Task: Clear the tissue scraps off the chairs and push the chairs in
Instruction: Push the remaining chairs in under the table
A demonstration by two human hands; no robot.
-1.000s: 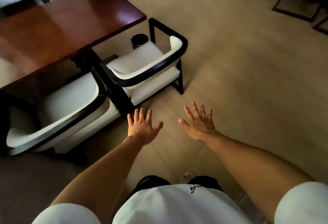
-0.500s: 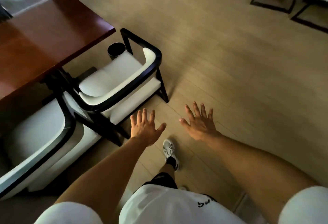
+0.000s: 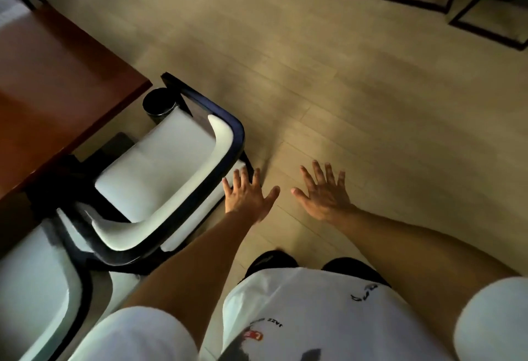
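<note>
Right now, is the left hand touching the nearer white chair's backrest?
Cannot tell. In the head view the left hand, fingers spread, overlaps the corner of the chair's dark backrest frame, but that view from above shows neither contact nor a gap.

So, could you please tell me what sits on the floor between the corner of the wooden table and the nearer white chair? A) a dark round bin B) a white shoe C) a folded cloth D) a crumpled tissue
A: a dark round bin stands on the floor just past the corner of the wooden table, right behind the seat of the white chair.
</note>
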